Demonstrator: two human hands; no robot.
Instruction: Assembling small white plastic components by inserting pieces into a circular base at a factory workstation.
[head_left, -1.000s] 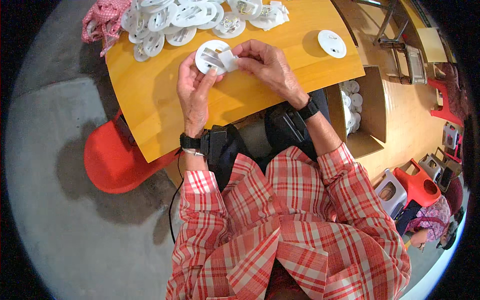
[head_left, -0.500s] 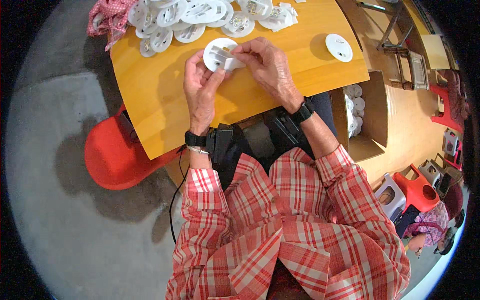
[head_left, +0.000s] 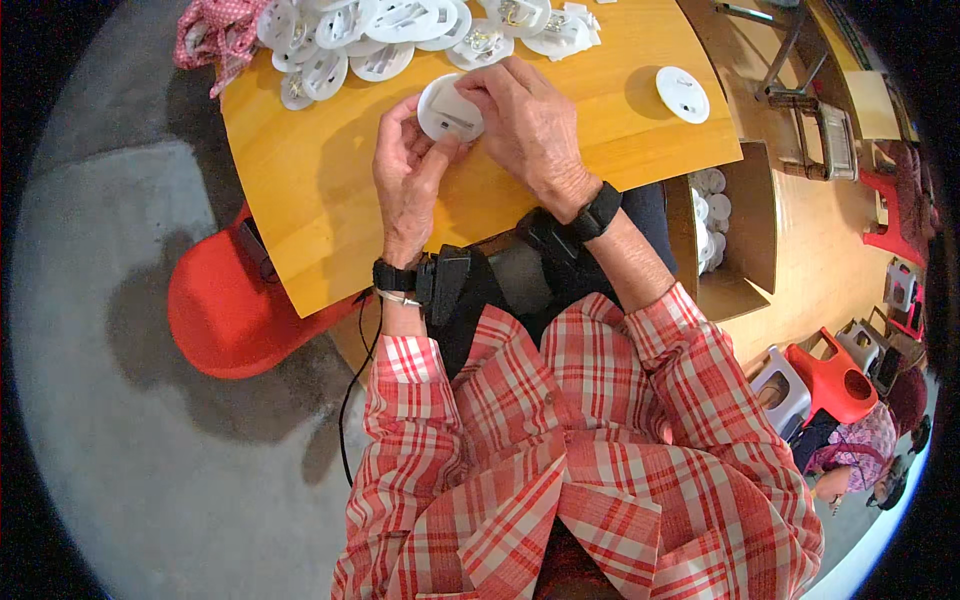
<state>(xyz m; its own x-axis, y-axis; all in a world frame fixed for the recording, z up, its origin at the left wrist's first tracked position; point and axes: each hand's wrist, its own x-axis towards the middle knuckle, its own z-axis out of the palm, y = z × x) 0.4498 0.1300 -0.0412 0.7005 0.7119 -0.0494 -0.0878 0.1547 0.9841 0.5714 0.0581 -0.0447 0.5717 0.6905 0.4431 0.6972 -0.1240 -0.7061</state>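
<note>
White round plastic disc (head_left: 449, 108) sits in the upper centre of the head view, held just above the yellow wooden table (head_left: 320, 190) between both hands. Left hand (head_left: 408, 175) reaches up from the lower left of the disc; its fingers are curled partway, with the thumb and fingertips gripping the disc's lower left rim. Right hand (head_left: 530, 135) lies to the right of the disc, fingers bent and closed over its upper right edge, touching it. Both wrists carry black bands.

A heap of similar white discs (head_left: 400, 30) lies along the top edge of the frame, near the held disc but apart from it. A pink patterned cloth (head_left: 215, 40) sits at the upper left corner of the table, touching the heap. One single white disc (head_left: 683, 94) lies alone on the table at the upper right, well apart from the hands. A cardboard box (head_left: 745, 235) with more white discs inside stands at the right, just beside the table edge. A red stool (head_left: 235, 320) stands at the left, partly under the table.
</note>
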